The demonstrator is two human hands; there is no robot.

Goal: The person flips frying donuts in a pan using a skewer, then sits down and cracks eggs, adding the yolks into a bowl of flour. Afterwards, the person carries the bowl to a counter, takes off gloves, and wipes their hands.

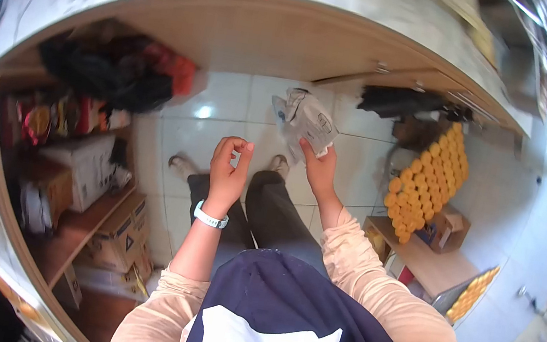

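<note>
My right hand [321,167] grips a crumpled grey-white plastic packet [308,123] by its lower end, with the thumb on top. Dark printing shows on the packet's side, and it hangs above the tiled floor. To the left, apart from the packet, my left hand [229,168] is closed, its fingers curled and the thumb against them. Whatever the curled fingers hold, if anything, is hidden. A light blue watch [210,215] sits on the left wrist.
A counter [273,35] curves around the front. Left shelves hold cardboard boxes [121,236], a white box [84,166] and a black bag [137,81]. Rows of round yellow-orange pieces [430,178] stand at right, near a small table [427,263] with a brown box [449,229].
</note>
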